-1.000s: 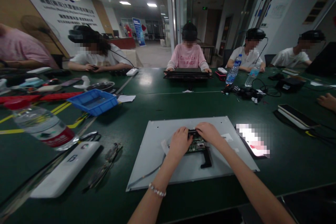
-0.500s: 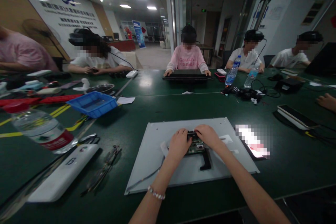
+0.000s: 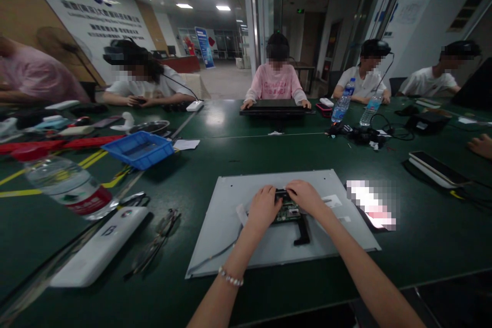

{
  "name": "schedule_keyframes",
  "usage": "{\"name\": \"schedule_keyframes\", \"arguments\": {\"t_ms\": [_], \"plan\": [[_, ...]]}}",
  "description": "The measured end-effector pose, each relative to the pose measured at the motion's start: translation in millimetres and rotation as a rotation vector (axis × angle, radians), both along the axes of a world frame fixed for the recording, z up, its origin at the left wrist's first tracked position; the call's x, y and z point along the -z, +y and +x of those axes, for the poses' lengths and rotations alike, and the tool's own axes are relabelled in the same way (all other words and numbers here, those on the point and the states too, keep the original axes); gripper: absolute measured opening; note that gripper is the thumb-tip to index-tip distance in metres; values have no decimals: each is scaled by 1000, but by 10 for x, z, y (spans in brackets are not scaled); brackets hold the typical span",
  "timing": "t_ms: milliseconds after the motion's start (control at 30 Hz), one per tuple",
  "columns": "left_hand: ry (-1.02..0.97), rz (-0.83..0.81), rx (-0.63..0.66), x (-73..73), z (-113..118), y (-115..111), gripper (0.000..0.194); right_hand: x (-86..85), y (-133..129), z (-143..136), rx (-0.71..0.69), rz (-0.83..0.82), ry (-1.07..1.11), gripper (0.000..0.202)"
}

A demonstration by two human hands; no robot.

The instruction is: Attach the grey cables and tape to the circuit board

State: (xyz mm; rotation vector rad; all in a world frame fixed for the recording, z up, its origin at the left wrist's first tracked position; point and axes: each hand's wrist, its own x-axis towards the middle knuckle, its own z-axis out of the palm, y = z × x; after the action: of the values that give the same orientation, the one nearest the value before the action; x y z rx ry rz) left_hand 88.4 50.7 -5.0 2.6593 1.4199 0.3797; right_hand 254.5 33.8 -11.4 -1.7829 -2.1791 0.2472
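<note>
The green circuit board (image 3: 288,212) lay near the middle of the pale panel (image 3: 246,184), partly covered by the hands. A dark strip (image 3: 282,194) ran along its far edge, and a black hooked bracket (image 3: 303,230) reached from its near side over the panel. The left hand (image 3: 264,207) was curled at the left end of the strip, and the right hand (image 3: 305,196) was bent down at the right end; whether either gripped it could not be told, since the fingers hid the contact. A thin cable (image 3: 221,253) crossed the panel toward its near left corner, and a white label (image 3: 332,201) was stuck near the right forearm.

The panel rested flat on the green desk (image 3: 238,154). A lit phone (image 3: 371,205) lay just beside its right edge. To the left were eyeglasses (image 3: 157,241), a white case (image 3: 102,246) and a red-capped bottle (image 3: 73,187), tilted in view. Beyond these stood a blue tray (image 3: 140,147), with a paper (image 3: 187,144) near its right side.

Across the desk, a person in pink (image 3: 274,82) had both hands on a black flat object (image 3: 277,110). Two clear bottles (image 3: 343,102) stood farther right, near tangled black cables (image 3: 365,136).
</note>
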Motion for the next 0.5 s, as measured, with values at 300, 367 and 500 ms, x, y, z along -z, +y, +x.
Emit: {"name": "schedule_keyframes", "arguments": {"t_ms": [300,367,500], "plan": [[-26,21,-33,24,-18,7,31,-87,-53,45,21,33,55,28],[-55,37,-34,16,-18,19,31,-140,-159,111,54,57,91,29],[-54,39,49,-42,62,63,29,-121,-521,258,133,150,223,31]]}}
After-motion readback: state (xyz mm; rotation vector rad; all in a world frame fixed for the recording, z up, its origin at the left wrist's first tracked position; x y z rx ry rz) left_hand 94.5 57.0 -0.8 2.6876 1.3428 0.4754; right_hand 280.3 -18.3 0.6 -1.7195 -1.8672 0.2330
